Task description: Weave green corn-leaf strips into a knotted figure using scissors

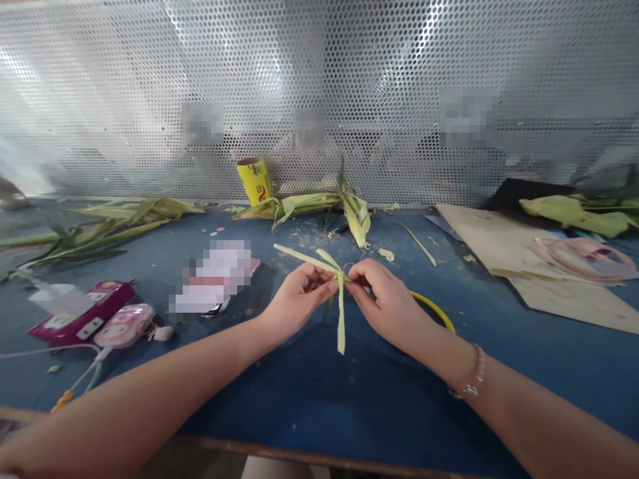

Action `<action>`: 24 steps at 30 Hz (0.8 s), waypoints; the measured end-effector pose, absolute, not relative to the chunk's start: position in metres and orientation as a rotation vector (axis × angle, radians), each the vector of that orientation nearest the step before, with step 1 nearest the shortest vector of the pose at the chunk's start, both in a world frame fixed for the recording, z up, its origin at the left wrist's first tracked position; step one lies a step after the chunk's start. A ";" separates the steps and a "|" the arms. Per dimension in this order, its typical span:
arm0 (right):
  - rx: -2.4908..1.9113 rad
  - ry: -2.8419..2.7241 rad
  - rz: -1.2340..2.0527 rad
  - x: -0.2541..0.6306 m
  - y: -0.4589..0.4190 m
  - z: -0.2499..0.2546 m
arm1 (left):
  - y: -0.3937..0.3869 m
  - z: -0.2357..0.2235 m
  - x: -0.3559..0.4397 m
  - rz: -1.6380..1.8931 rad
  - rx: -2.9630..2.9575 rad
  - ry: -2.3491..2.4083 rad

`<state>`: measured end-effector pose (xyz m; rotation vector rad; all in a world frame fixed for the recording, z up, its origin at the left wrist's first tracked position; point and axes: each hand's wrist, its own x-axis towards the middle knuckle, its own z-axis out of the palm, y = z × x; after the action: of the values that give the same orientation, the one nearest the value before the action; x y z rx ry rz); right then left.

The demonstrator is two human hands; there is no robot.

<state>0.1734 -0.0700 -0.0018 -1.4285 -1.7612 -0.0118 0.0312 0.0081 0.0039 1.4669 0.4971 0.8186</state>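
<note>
My left hand (298, 297) pinches pale green corn husk strips (341, 322) near where they cross, above the middle of the blue table. One strip hangs straight down, and others point up and to the left. My right hand (387, 299) is closed in a pinch on the other side of the same crossing, its fingertips almost meeting the left ones. From behind the right hand a yellow cord or thin hoop (435, 307) curves out; whether the fingers hold it is hidden. A bundle of corn husks (355, 216) lies just beyond my hands.
The blue table (299, 386) ends at a perforated metal screen (279, 73). A yellow tube (254, 181) stands there. At left lie husks (144, 211), a phone (214, 276) and a purple power strip (94, 313). Brown board (479, 239) and a pink coil (589, 259) lie right.
</note>
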 end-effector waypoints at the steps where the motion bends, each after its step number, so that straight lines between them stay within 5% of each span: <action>1: -1.461 -1.754 0.029 0.172 -0.071 -0.001 | 0.007 0.005 0.031 0.829 1.468 0.480; 24: -1.457 -1.641 0.268 0.159 -0.083 0.011 | 0.002 0.005 0.025 0.807 1.635 0.237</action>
<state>0.1594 -0.0826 0.0106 -1.4572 -1.6407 0.2677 0.0252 0.0020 0.0053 1.6348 0.2374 0.8071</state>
